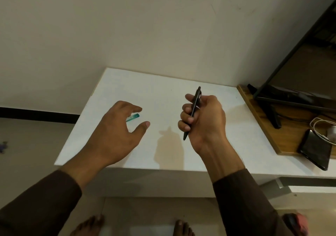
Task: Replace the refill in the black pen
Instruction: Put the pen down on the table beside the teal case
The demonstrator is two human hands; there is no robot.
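Note:
My right hand is closed around a black pen, held above the white table. The pen stands nearly upright, its clip end pointing away from me and its tip down toward me. My left hand hovers over the table's left part with fingers and thumb spread, holding nothing. Just beyond its fingers lies a small teal object on the table, partly hidden by the hand.
A wooden board at the right carries a dark screen on a stand, a black phone and a white cable. A pale wall rises behind the table. My bare feet stand on the floor below.

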